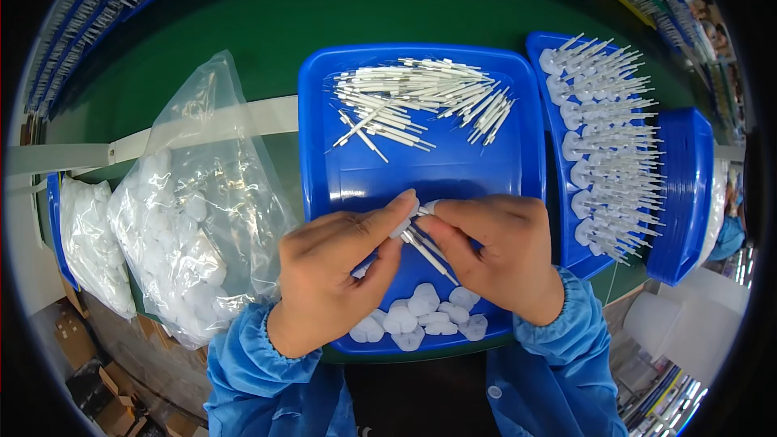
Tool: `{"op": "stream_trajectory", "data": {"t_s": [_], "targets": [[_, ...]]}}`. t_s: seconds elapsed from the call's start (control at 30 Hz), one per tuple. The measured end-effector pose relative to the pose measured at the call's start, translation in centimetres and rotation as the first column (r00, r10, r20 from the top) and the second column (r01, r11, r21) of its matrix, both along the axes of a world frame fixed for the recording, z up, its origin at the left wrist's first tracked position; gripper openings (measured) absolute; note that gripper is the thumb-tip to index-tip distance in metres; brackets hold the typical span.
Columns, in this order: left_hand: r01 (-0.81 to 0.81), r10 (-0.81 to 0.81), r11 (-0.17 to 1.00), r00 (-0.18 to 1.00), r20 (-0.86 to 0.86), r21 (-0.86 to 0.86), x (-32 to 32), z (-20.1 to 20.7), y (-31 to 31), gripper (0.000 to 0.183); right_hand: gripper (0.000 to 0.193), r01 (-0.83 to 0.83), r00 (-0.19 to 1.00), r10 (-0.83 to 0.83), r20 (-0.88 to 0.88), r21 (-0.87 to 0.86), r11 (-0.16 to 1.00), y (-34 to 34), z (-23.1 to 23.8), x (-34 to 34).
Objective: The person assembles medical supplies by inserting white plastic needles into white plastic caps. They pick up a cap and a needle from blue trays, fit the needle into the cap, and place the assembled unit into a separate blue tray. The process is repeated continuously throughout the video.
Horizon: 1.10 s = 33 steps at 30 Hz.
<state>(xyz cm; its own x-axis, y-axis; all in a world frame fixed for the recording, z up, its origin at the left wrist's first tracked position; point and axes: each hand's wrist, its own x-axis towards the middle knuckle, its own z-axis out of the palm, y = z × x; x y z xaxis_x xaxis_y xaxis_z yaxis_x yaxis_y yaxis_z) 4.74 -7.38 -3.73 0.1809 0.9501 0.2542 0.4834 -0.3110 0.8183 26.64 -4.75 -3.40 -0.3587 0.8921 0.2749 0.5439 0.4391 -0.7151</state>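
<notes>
Over the middle of a blue tray (421, 171), my two hands meet. Pinched in my left hand (333, 265) is a small white plastic disc (401, 228), with a few thin white rods (430, 257) slanting down from it. My right hand (503, 244) has thumb and forefinger closed at the disc's edge, on what seems to be the end of another rod; the fingers partly cover it. At the tray's far end lies a heap of white rods with thin wire tips (413, 93). Several loose white discs (424, 301) lie at its near end, below my hands.
To the right, a blue tray (558, 218) holds rows of discs fitted with rods (607, 146). Beyond it are stacked blue trays (684, 194). On the left stands a clear bag of white discs (182, 235), beside another filled bag (93, 235). The table top (267, 16) is green.
</notes>
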Motion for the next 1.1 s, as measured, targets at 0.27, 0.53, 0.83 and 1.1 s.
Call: {"op": "stream_trajectory", "data": {"t_s": [0.27,0.53,0.83,1.1], "targets": [[0.038,-0.035,0.998,0.997,0.065,-0.050,0.0,0.0,-0.1,0.056,0.013,0.040,0.999,-0.042,-0.024,-0.081,0.996,-0.2,0.4,0.0],[0.043,-0.022,0.994,0.979,0.205,-0.099,-0.3,0.0,0.3,0.060,0.033,-0.058,0.977,0.047,-0.209,-0.049,0.997,0.9,0.5,0.8],[0.052,-0.060,0.984,0.997,0.042,0.173,0.1,-0.1,0.6,0.057,0.040,-0.152,0.912,0.057,-0.407,-0.206,0.967,0.5,-0.2,1.2],[0.109,-0.113,0.974,0.994,0.010,0.196,0.3,-0.1,0.8,0.063,0.024,-0.208,0.875,-0.041,-0.482,-0.452,0.868,0.4,0.1,1.8]]}}
